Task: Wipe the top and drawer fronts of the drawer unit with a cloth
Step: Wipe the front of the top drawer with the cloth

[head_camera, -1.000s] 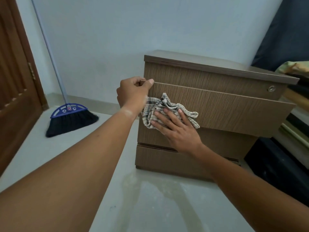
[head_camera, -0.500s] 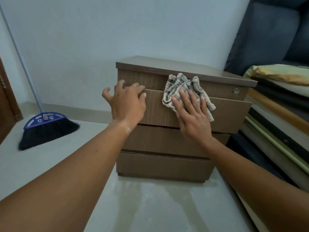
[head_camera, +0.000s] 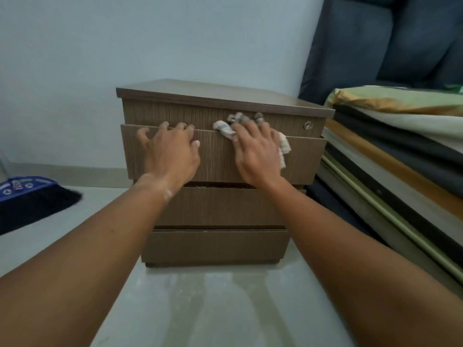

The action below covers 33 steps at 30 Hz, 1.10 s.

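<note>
A brown wood-grain drawer unit (head_camera: 215,209) stands on the floor against the pale wall, with a flat top and several drawer fronts; the second drawer from the top sticks out a little. My left hand (head_camera: 170,151) lies spread on that drawer's front, fingertips over its upper edge. My right hand (head_camera: 255,151) presses a checked cloth (head_camera: 284,149) flat against the same drawer front near its upper edge. Most of the cloth is hidden under the hand. A round lock (head_camera: 308,125) sits at the top drawer's right end.
A blue-and-black broom head (head_camera: 27,199) lies on the floor at the left. A stack of folded mattresses and bedding (head_camera: 395,151) crowds the unit's right side, with dark cushions (head_camera: 380,46) behind. Pale floor lies in front of the unit.
The view has swung to face the unit head-on. My right hand slid the cloth right and up along the drawer front. My left hand went from gripping the drawer's left corner to lying flat.
</note>
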Each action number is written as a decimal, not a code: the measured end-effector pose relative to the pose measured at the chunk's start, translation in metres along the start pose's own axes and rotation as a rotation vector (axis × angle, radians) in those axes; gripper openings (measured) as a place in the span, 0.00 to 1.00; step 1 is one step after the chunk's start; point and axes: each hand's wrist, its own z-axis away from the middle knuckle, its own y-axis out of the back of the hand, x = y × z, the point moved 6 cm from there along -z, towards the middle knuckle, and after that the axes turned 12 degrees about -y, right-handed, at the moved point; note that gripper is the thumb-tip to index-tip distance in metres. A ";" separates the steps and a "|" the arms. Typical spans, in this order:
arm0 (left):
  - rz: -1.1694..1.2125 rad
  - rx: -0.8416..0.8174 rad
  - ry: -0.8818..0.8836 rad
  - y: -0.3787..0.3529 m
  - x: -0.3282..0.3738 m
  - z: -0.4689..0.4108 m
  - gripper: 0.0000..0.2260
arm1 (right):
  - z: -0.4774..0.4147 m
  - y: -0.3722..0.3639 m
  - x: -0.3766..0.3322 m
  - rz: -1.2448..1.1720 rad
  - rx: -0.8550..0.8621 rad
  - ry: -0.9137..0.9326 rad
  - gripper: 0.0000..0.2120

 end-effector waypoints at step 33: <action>0.103 0.071 -0.143 -0.042 0.053 -0.004 0.27 | 0.008 -0.025 0.005 -0.202 0.056 -0.134 0.25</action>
